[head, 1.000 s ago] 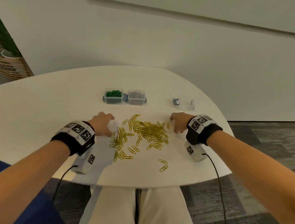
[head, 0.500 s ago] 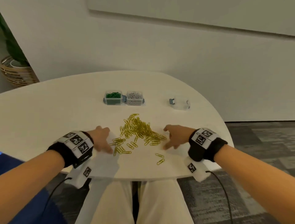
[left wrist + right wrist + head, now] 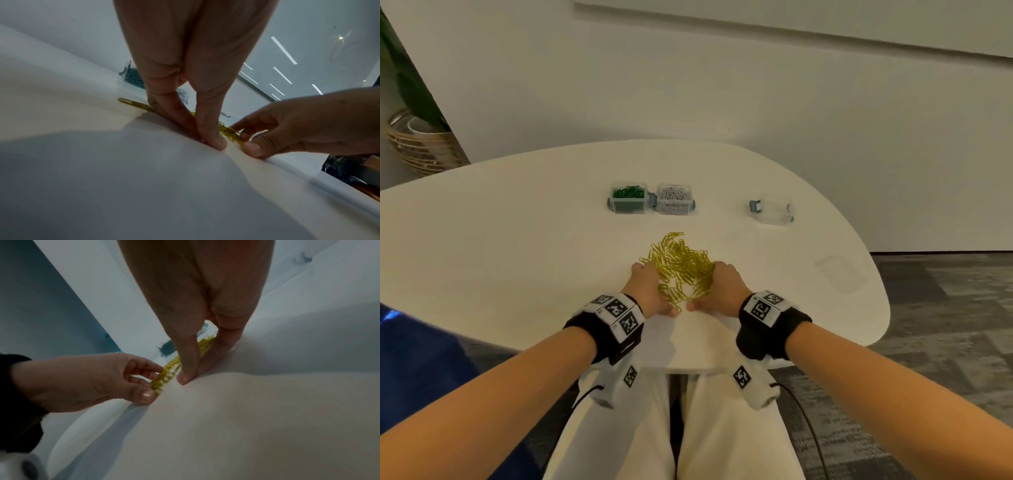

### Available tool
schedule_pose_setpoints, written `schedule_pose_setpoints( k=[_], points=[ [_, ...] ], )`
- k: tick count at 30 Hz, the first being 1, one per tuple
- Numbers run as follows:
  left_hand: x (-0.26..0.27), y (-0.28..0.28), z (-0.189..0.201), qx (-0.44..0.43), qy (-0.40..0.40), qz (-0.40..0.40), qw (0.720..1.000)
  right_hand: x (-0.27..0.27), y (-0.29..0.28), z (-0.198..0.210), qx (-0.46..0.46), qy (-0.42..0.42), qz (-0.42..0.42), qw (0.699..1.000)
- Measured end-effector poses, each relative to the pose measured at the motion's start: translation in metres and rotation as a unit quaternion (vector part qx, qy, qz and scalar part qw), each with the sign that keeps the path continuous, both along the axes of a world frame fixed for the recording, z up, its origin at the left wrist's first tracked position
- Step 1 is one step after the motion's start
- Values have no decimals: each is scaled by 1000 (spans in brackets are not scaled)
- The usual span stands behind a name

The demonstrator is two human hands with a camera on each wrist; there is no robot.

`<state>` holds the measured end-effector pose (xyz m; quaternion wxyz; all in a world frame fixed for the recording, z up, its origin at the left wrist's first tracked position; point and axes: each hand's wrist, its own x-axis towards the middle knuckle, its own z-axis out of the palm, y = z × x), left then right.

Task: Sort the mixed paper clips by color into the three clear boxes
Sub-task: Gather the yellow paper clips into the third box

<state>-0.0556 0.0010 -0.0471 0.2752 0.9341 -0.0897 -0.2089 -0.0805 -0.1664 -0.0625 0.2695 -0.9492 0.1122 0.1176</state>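
White table (image 3: 482,246) | yellow clips (image 3: 681,267) heaped | left grip (image 3: 650,291), right grip (image 3: 726,287) cupping heap, fingers straight

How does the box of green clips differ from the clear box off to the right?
The green-clip box holds green paper clips; the right-hand box looks empty. The green-clip box sits against the silver-clip box; the right-hand box stands alone, apart. Both are small clear boxes with grey-blue latches on the white table.

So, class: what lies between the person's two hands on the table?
The heap of yellow paper clips lies between the left hand and right hand, which cup it from either side; the head view shows it best.
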Motion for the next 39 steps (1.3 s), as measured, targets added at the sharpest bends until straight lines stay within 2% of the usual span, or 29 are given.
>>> schedule_pose_setpoints(
  k=[3, 5, 7, 8, 10, 11, 13, 16, 20, 24, 27, 28, 30, 31, 32, 34, 35, 36, 39],
  points=[
    [12, -12, 3, -17, -11, 12, 1000, 15, 9, 12, -8, -17, 22, 1000],
    [23, -14, 3, -13, -19, 6, 1000, 25, 2, 26, 34, 8, 39, 999],
    [38, -11, 5, -15, -51, -3, 999, 40, -20, 40, 104, 25, 10, 994],
    [48, -8, 7, -22, -69, 2, 997, 49, -35, 49, 99, -9, -15, 995],
    [67, 2, 10, -16, -115, 2, 993, 69, -73, 62, -30, -90, -67, 993],
    [76, 7, 12, 6, -116, -13, 993, 79, -92, 66, -101, -99, -87, 986],
    [91, 12, 7, 62, -72, -72, 993, 94, -122, 70, -188, -56, -94, 976],
    [100, 2, -2, 92, -14, -133, 987, 108, -140, 67, -244, 41, -34, 968],
    [103, -21, 0, 78, -9, -172, 982, 113, -123, 63, -261, 13, -8, 965],
    [92, -34, 1, 98, -6, -231, 968, 105, -92, 60, -239, -3, 21, 971],
    [82, -25, 6, 56, 28, -273, 960, 85, -65, 65, -214, -83, 77, 970],
    [79, -18, 12, 32, 39, -268, 962, 79, -57, 66, -185, -83, 111, 973],
    [78, -2, 26, -2, 35, -232, 972, 68, -46, 65, -131, 22, 164, 977],
    [77, 7, 32, 18, 24, -218, 976, 64, -43, 63, -113, 91, 176, 974],
    [75, 15, 36, 75, 12, -212, 974, 60, -40, 61, -110, 137, 182, 968],
    [68, 30, 36, 235, 5, -216, 948, 57, -33, 52, -147, 144, 196, 959],
    [65, 35, 33, 280, 12, -215, 936, 57, -28, 48, -164, 133, 203, 956],
    [63, 38, 27, 284, 23, -207, 936, 58, -23, 44, -171, 126, 209, 955],
    [64, 33, 15, 204, 13, -176, 963, 63, -7, 42, -155, 106, 216, 958]
  ],
)
